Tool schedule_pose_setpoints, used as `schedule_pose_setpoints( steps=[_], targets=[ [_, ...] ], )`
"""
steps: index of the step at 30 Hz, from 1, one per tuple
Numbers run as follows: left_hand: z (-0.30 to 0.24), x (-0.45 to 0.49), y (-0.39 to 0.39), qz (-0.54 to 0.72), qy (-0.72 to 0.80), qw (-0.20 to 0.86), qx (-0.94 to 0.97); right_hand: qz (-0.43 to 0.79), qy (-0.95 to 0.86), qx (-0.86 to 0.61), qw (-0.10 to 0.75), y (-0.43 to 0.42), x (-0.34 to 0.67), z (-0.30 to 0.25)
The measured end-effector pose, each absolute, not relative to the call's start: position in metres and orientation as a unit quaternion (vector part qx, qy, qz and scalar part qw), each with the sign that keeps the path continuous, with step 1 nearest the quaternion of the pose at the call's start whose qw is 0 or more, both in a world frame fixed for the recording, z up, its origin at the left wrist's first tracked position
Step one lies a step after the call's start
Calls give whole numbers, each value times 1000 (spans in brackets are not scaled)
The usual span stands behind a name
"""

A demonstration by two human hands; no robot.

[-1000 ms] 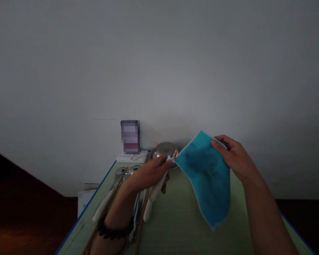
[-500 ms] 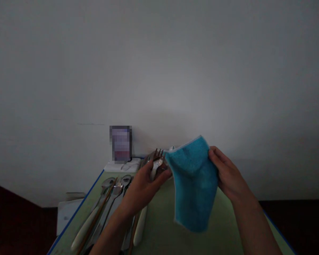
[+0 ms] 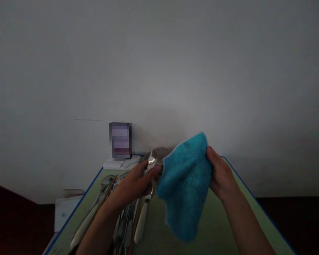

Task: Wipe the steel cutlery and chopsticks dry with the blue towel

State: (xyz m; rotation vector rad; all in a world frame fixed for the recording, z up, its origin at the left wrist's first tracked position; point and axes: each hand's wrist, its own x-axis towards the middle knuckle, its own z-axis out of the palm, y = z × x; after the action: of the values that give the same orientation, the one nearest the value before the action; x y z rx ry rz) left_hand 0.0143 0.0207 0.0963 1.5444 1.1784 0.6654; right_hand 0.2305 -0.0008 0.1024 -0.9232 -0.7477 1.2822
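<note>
My left hand (image 3: 134, 186) is closed around a fork (image 3: 152, 157), whose shiny tines point up past my fingers. The rest of the fork is mostly hidden by my hand. My right hand (image 3: 224, 177) pinches the upper right edge of a blue cloth (image 3: 187, 180) with a pale hem. The cloth hangs down in the air, its left edge close to the fingers of my left hand. Below my left arm lie a spoon (image 3: 108, 180), several forks (image 3: 127, 221) and a white-handled utensil (image 3: 141, 221), partly covered from view.
A phone-like device with a blurred screen (image 3: 121, 140) stands on a white base (image 3: 110, 164) against the wall (image 3: 202, 71). The green table (image 3: 223, 226) has blue edging. A white box-like object (image 3: 65, 212) sits beyond its left edge.
The left hand has shifted left with the fork, which has turned. The right hand has moved slightly left, and the cloth has swung left and lower with new folds.
</note>
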Motion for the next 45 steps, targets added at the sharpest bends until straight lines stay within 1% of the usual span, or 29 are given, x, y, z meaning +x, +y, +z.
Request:
schedule_pose_setpoints(
  steps=[2, 4, 6, 8, 11, 13, 16, 18, 20, 22, 24, 27, 29, 32, 34, 36, 37, 39, 42, 45],
  targets=[
    [96, 10, 22, 245, 501, 541, 630, 568, -293, -378, 670, 2, 230, 103],
    [96, 7, 21, 249, 473, 577, 617, 574, -266, -363, 684, 3, 230, 104],
    [94, 7, 19, 265, 429, 614, 606, 580, -244, -363, 687, 2, 228, 105],
    [93, 11, 17, 276, 413, 625, 602, 594, -229, -364, 680, 0, 226, 106],
    [94, 20, 15, 289, 423, 597, 617, 608, -232, -371, 662, -2, 224, 106],
    [98, 23, 13, 314, 421, 573, 629, 587, -264, -392, 657, -2, 224, 104],
    [108, 18, 10, 357, 431, 568, 604, 491, -351, -453, 656, -1, 231, 100],
    [113, 10, 9, 379, 443, 573, 576, 423, -395, -508, 638, 0, 237, 99],
    [116, 3, 9, 388, 451, 564, 573, 400, -415, -534, 619, 0, 242, 101],
    [117, -3, 10, 388, 455, 551, 582, 419, -430, -508, 617, -3, 247, 105],
    [117, -6, 11, 379, 459, 538, 597, 462, -465, -444, 611, -8, 250, 109],
    [118, -7, 11, 379, 470, 503, 619, 485, -558, -391, 548, -17, 255, 115],
    [118, -7, 10, 392, 477, 466, 633, 438, -625, -432, 480, -21, 258, 118],
    [116, -7, 11, 388, 504, 388, 666, 294, -703, -517, 390, -22, 263, 121],
    [115, -8, 13, 372, 524, 339, 687, 210, -728, -537, 371, -21, 265, 122],
    [113, -8, 16, 368, 528, 302, 704, 176, -723, -535, 400, -19, 265, 121],
    [113, -8, 17, 370, 520, 293, 713, 189, -709, -531, 424, -18, 265, 120],
    [112, -7, 18, 370, 494, 305, 725, 280, -648, -527, 473, -15, 263, 115],
    [112, -3, 17, 343, 476, 394, 707, 454, -502, -529, 512, -12, 255, 106],
    [113, 1, 13, 331, 472, 481, 660, 538, -412, -520, 519, -8, 247, 102]
  ],
)
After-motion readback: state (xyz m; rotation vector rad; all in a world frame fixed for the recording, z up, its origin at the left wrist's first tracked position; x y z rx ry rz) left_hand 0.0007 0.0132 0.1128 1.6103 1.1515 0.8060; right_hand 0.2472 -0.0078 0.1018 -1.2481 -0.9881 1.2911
